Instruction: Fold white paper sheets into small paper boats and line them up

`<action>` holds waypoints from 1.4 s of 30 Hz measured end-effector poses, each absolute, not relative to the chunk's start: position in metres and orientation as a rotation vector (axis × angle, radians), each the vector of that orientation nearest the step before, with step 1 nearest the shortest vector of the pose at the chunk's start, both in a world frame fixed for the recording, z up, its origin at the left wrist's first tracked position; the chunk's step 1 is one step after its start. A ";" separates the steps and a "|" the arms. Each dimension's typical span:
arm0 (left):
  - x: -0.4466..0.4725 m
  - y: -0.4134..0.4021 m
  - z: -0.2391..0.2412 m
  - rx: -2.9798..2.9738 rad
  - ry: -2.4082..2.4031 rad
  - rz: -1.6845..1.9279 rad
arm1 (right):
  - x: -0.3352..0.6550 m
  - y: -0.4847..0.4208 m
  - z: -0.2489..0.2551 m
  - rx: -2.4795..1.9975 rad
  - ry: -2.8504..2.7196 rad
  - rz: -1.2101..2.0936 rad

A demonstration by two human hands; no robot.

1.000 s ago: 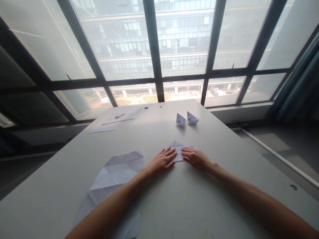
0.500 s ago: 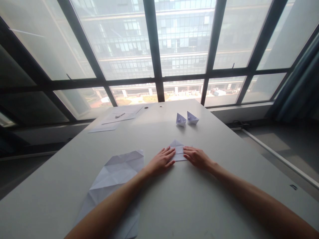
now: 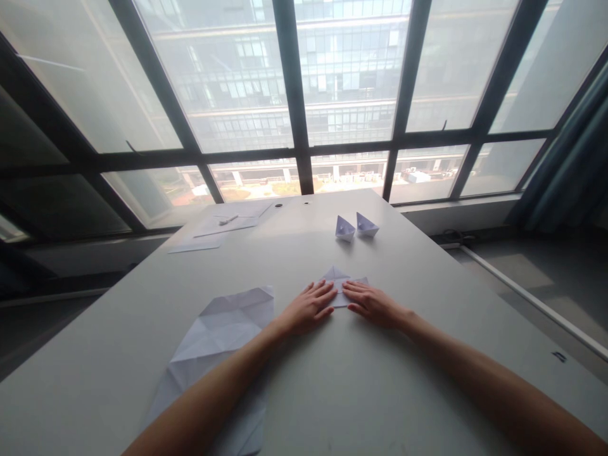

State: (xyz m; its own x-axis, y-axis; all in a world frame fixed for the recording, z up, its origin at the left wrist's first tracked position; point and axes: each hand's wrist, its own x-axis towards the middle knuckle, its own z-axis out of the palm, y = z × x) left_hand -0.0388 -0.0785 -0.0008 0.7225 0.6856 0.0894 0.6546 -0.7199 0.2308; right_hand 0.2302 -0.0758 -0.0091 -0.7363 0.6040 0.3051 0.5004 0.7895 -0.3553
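A small folded white paper (image 3: 338, 279) lies flat on the grey table (image 3: 380, 380), with a pointed peak on its far side. My left hand (image 3: 308, 307) rests on its left part, fingers stretched flat. From the right, my right hand (image 3: 373, 304) presses on the paper with flat fingers too, the fingertips of both hands almost meeting over the middle. Neither hand grips anything.
A large creased white sheet (image 3: 223, 335) lies to the left, partly under my left forearm. Two small paper boats (image 3: 355, 227) stand farther back. More sheets and a pen (image 3: 228, 220) lie at the far left. A wide window runs behind the table.
My right hand has slid a little to the left over the folded paper, closer to the left fingertips. The left hand stays where it was.
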 end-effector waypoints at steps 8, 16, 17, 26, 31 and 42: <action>-0.038 -0.078 0.000 2.733 1.097 0.220 | 0.230 -0.076 -0.010 -0.881 -2.565 0.287; -0.039 -0.076 -0.003 2.726 1.109 0.228 | 0.231 -0.076 -0.012 -0.956 -2.547 0.265; -0.039 -0.076 -0.004 2.727 1.107 0.231 | 0.231 -0.076 -0.013 -0.958 -2.548 0.258; -0.039 -0.077 -0.002 2.721 1.099 0.247 | 0.231 -0.075 -0.015 -0.965 -2.530 0.273; -0.038 -0.079 0.001 2.724 1.084 0.253 | 0.232 -0.076 -0.012 -0.907 -2.559 0.323; -0.037 -0.081 0.003 2.737 1.087 0.249 | 0.229 -0.076 -0.010 -0.909 -2.537 0.282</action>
